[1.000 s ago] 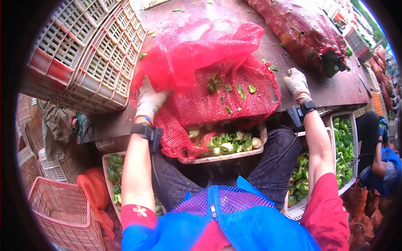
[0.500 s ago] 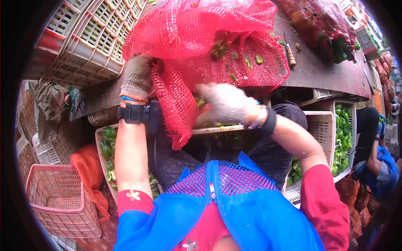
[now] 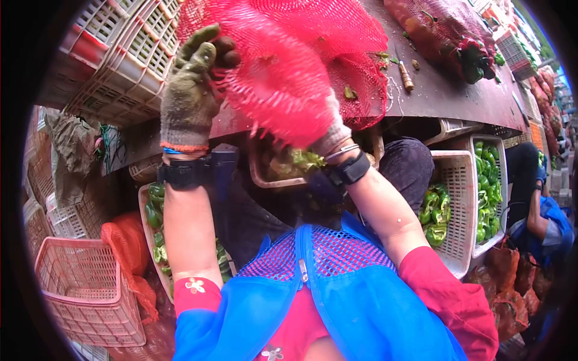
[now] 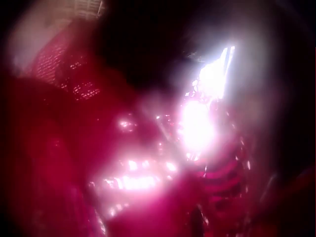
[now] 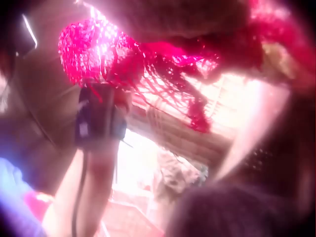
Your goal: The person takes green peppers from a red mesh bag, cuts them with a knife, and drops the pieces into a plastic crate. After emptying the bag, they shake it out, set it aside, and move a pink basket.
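- Our left hand (image 3: 191, 90): fingers bent beside the red mesh bag (image 3: 283, 72); grip unclear.
- Our right hand (image 3: 335, 127): fingers hidden by the bag; we cannot tell their state.

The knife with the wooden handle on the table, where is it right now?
In the head view, the wooden-handled knife lies on the brown table, right of the red mesh bag and below the dark-red filled sack.
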